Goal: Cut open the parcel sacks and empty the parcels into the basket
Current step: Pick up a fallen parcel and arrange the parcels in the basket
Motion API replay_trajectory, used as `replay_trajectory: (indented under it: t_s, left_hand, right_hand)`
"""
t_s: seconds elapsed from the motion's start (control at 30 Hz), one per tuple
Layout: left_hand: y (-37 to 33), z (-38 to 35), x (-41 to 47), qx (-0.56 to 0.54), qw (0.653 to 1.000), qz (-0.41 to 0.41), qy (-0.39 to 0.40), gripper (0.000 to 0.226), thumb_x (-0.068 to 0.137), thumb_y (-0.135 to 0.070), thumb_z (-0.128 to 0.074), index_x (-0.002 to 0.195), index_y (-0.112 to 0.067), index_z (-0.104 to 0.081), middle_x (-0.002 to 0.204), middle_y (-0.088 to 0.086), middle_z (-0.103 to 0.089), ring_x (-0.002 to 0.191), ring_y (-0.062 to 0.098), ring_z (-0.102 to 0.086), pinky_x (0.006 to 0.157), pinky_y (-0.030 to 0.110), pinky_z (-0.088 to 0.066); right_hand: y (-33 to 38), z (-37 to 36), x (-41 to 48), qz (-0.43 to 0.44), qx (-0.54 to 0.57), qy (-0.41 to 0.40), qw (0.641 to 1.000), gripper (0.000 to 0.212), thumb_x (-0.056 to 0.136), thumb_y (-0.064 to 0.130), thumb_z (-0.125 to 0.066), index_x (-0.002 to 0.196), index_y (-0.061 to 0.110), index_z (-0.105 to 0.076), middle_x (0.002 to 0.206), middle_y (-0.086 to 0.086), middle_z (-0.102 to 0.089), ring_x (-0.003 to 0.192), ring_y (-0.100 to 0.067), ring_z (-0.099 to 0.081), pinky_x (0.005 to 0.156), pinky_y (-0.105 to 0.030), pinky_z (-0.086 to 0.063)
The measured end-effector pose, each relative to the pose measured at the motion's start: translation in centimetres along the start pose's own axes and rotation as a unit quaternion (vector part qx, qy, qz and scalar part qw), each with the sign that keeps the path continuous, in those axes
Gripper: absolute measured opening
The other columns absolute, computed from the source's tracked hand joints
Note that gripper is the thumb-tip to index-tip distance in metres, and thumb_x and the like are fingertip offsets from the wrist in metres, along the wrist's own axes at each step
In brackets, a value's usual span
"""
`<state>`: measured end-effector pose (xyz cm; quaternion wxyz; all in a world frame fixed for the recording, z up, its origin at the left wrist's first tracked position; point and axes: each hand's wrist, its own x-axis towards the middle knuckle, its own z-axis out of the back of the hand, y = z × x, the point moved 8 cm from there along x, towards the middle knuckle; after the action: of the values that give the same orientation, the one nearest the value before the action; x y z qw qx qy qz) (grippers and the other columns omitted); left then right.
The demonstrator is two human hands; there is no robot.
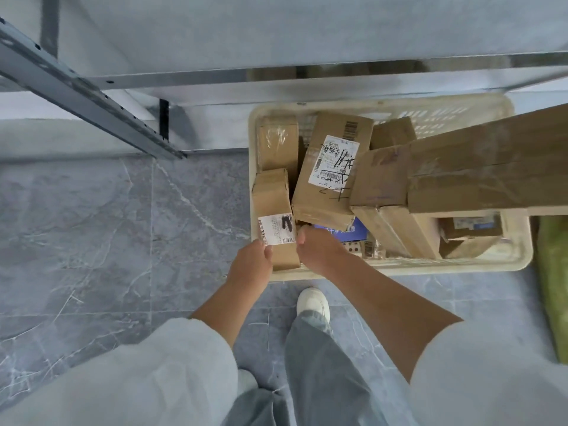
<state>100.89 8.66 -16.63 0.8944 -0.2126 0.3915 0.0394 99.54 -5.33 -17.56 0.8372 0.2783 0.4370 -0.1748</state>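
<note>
A cream plastic basket stands on the floor, filled with several cardboard parcels. A narrow brown parcel with a white label leans at the basket's near left corner. My left hand grips its lower left edge, thumb on the label. My right hand holds its right side, fingers curled behind the box. A larger labelled box lies in the middle. A long cardboard box juts out over the basket's right side. No sack or cutter is visible.
A grey metal shelf frame runs across the top and left. Grey marble floor tiles lie left of the basket. A green sack-like thing lies at the right edge. My white shoe is just in front of the basket.
</note>
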Motion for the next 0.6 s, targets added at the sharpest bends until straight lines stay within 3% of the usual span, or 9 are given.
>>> replay_trajectory:
  t_s: [0.1, 0.27, 0.37, 0.47, 0.6]
  left_hand:
    - [-2.3, 1.3, -3.1, 0.052, 0.994, -0.095, -0.015, 0.026, 0.102, -0.023, -0.036, 0.095, -0.006, -0.054, 0.087, 0.011, -0.061, 0.075, 0.027, -0.056, 0.062, 0.036, -0.040]
    - [-4.2, 7.6, -11.5, 0.019, 0.983, -0.170, -0.064, 0.032, 0.102, -0.027, -0.040, 0.126, -0.008, -0.052, 0.119, 0.009, -0.059, 0.107, 0.028, -0.058, 0.088, 0.044, -0.048]
    - [-4.9, 13.2, -18.7, 0.029, 0.969, -0.229, -0.083, 0.036, 0.102, -0.028, -0.042, 0.133, -0.011, -0.048, 0.128, 0.007, -0.055, 0.112, 0.024, -0.056, 0.093, 0.036, -0.046]
    - [-5.0, 19.6, -26.8, 0.067, 0.946, -0.289, -0.132, 0.036, 0.101, -0.026, -0.045, 0.133, -0.011, -0.049, 0.129, 0.008, -0.054, 0.114, 0.023, -0.054, 0.095, 0.032, -0.043]
    - [-6.8, 25.6, -37.0, 0.106, 0.915, -0.327, -0.209, 0.037, 0.100, -0.029, -0.044, 0.132, -0.011, -0.049, 0.125, 0.005, -0.057, 0.112, 0.020, -0.054, 0.096, 0.032, -0.042]
  right_hand:
    - [0.4, 0.6, -4.0, 0.006, 0.030, -0.049, 0.998, 0.024, 0.095, 0.006, -0.040, 0.114, 0.010, -0.053, 0.109, -0.009, -0.060, 0.092, -0.025, -0.060, 0.071, -0.033, -0.048]
    - [3.3, 2.9, -13.9, 0.025, 0.061, -0.143, 0.988, 0.031, 0.096, 0.012, -0.042, 0.127, 0.010, -0.047, 0.116, -0.009, -0.056, 0.094, -0.030, -0.061, 0.079, -0.042, -0.054]
    - [6.0, 5.0, -22.0, 0.062, 0.036, -0.198, 0.978, 0.039, 0.095, 0.019, -0.042, 0.134, 0.019, -0.043, 0.123, -0.007, -0.055, 0.104, -0.032, -0.059, 0.084, -0.045, -0.052]
    - [8.5, 8.5, -31.1, 0.104, 0.004, -0.285, 0.953, 0.039, 0.097, 0.021, -0.043, 0.136, 0.022, -0.043, 0.135, -0.002, -0.048, 0.114, -0.024, -0.052, 0.088, -0.037, -0.047]
    - [9.9, 11.7, -42.9, 0.103, 0.073, -0.374, 0.919, 0.045, 0.096, 0.021, -0.048, 0.140, 0.021, -0.038, 0.140, 0.001, -0.044, 0.122, -0.019, -0.048, 0.101, -0.038, -0.043]
